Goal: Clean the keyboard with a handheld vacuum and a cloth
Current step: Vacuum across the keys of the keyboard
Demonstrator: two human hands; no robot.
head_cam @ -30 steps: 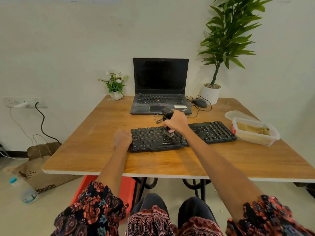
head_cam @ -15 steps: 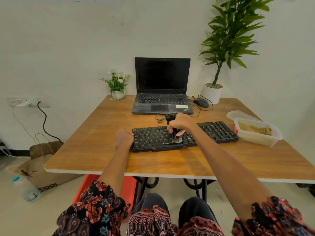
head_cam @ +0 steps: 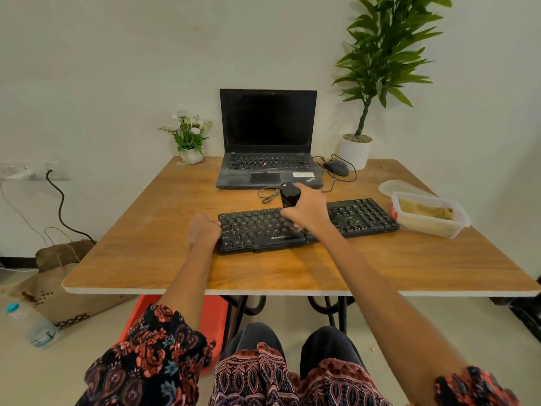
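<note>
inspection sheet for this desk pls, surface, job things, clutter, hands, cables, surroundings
surface: wooden table, bare wood at the near edge.
job's things: black keyboard lies flat near the middle; handheld vacuum stands upright over its keys; yellow cloth lies in a clear container at the right.
clutter: laptop open with a dark screen, mouse, container lid, small flower pot, tall potted plant.
grippers: right hand has its grip round the vacuum; left hand rests at the keyboard's left end, fingers curled.
cables: thin cables loop between laptop and keyboard; a black cable hangs from the wall socket.
surroundings: bag, water bottle and orange bin on the floor.
</note>
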